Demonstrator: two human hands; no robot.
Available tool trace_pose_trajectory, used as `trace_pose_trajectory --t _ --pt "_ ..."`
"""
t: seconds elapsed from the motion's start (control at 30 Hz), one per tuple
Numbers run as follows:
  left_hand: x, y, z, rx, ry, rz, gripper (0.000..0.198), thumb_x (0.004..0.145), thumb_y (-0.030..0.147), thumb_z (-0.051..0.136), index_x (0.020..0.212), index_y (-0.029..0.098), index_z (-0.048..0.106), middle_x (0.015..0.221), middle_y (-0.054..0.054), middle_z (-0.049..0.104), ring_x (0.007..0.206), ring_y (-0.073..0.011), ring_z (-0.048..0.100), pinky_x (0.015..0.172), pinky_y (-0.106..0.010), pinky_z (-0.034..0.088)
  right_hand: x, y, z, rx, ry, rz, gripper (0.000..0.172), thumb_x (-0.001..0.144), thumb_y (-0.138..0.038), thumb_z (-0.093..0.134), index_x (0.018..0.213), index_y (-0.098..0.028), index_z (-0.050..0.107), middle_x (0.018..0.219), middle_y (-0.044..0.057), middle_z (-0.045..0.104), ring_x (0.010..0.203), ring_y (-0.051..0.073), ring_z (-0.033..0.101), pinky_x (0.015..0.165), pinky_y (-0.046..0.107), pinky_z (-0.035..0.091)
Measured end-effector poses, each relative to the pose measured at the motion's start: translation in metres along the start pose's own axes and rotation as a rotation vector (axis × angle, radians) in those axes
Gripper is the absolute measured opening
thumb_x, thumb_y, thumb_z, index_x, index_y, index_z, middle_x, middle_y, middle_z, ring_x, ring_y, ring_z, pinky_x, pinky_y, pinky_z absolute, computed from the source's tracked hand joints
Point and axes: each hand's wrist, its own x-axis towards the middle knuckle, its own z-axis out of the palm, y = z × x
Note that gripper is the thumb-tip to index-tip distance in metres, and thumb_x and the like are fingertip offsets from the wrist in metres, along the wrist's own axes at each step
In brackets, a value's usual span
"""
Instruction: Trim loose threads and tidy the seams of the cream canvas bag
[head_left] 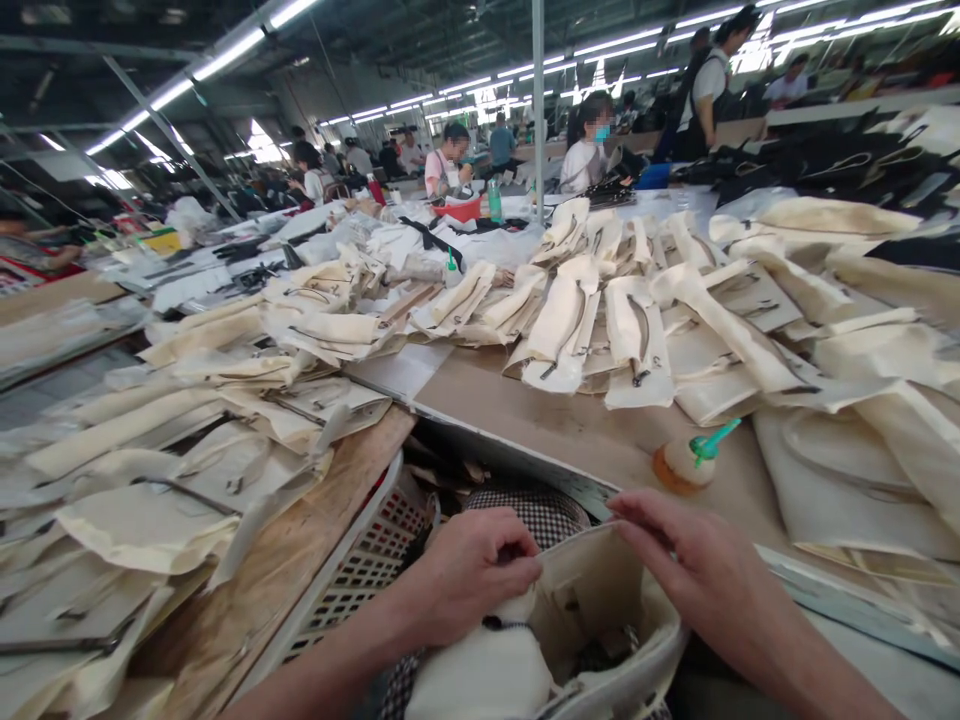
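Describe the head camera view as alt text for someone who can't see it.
The person's left hand holds the edge of an open cream bag, with the right hand at its other edge. Beyond, stacks of cream fabric bag panels cover a long workbench, with co-workers seated further back.

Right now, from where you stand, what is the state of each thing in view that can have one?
Left hand, pinching the bag's rim
Right hand, fingers extended over the rim
Cream canvas bag, open, mouth up
Squeeze bottle, tilted, green nozzle raised
Zippered cream panels, in loose piles
White plastic crate, upright
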Motion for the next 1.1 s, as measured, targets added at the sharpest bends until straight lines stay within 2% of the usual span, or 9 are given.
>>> trace_pose_trajectory --t 0.23,0.3,0.43,0.5,0.57,0.73,0.83,0.97,1.1 --pt "-0.004 -0.010 0.027 0.057 0.213 0.126 0.017 0.080 0.006 0.059 0.065 0.014 0.060 0.065 0.004 0.054 0.064 -0.0105 0.050 0.060 -0.022 0.032 0.002 -0.004 0.002 0.018 -0.028 0.004 0.028 0.094 -0.037 0.039 0.100 -0.026 0.063 0.093 0.002 0.074 0.081 0.027 0.069 0.072 0.041 0.050" --pt "-0.004 -0.013 0.025 0.038 0.200 0.143 0.017 0.081 0.007 0.059 0.065 0.014 0.060 0.065 0.004 0.053 0.063 -0.0101 0.049 0.059 -0.022 0.032 0.002 -0.005 0.001 0.029 -0.036 -0.003 0.027 0.094 -0.036 0.039 0.101 -0.025 0.063 0.094 0.003 0.074 0.082 0.027 0.069 0.074 0.042 0.050" --pt "-0.007 -0.014 0.011 -0.067 0.037 0.111 0.012 0.085 0.014 0.061 0.075 0.015 0.068 0.073 0.002 0.062 0.069 -0.0110 0.055 0.063 -0.021 0.037 0.002 -0.008 -0.001 0.048 -0.042 -0.023 0.028 0.094 -0.035 0.038 0.102 -0.025 0.063 0.097 0.003 0.074 0.086 0.027 0.069 0.076 0.042 0.050" --pt "-0.011 -0.013 0.006 -0.071 0.008 0.073 0.010 0.084 0.015 0.062 0.079 0.017 0.071 0.075 0.002 0.065 0.071 -0.0114 0.057 0.064 -0.021 0.038 0.002 -0.009 -0.001 0.049 -0.050 -0.033 0.027 0.094 -0.034 0.039 0.101 -0.025 0.064 0.096 0.003 0.074 0.086 0.026 0.069 0.076 0.041 0.051" --pt "-0.014 -0.010 0.007 -0.021 0.035 0.079 0.011 0.082 0.013 0.062 0.074 0.017 0.069 0.071 0.002 0.063 0.066 -0.0109 0.055 0.061 -0.021 0.037 0.001 -0.011 -0.001 0.050 -0.047 -0.045 0.027 0.094 -0.033 0.040 0.101 -0.025 0.064 0.096 0.003 0.074 0.085 0.026 0.069 0.076 0.039 0.051" --pt "-0.021 -0.011 0.021 0.182 0.182 0.229 0.017 0.078 0.007 0.059 0.064 0.015 0.060 0.061 0.004 0.056 0.056 -0.0090 0.047 0.055 -0.022 0.031 0.002 -0.015 -0.002 0.076 -0.070 -0.080 0.024 0.094 -0.031 0.042 0.101 -0.024 0.064 0.093 0.003 0.073 0.083 0.024 0.069 0.073 0.036 0.051" --pt "-0.020 -0.012 0.021 0.244 0.189 0.236 0.017 0.081 0.009 0.060 0.066 0.015 0.060 0.064 0.004 0.058 0.058 -0.0093 0.051 0.055 -0.022 0.032 0.004 -0.018 -0.003 0.083 -0.071 -0.094 0.023 0.094 -0.030 0.043 0.102 -0.024 0.064 0.092 0.002 0.073 0.083 0.024 0.069 0.072 0.034 0.051" --pt "-0.006 -0.006 0.017 0.339 0.187 0.315 0.020 0.092 0.017 0.055 0.076 0.017 0.067 0.071 0.002 0.063 0.065 -0.0108 0.058 0.059 -0.021 0.036 0.007 -0.027 -0.004 0.120 -0.085 -0.106 0.022 0.093 -0.028 0.044 0.103 -0.024 0.063 0.089 0.001 0.074 0.081 0.024 0.069 0.069 0.033 0.051" --pt "0.013 0.006 0.019 0.446 0.238 0.397 0.024 0.093 0.020 0.054 0.073 0.017 0.066 0.069 0.001 0.064 0.062 -0.0117 0.059 0.056 -0.023 0.035 0.006 -0.032 -0.004 0.103 -0.088 -0.117 0.021 0.093 -0.025 0.044 0.103 -0.023 0.063 0.084 0.001 0.073 0.079 0.024 0.068 0.069 0.033 0.050"
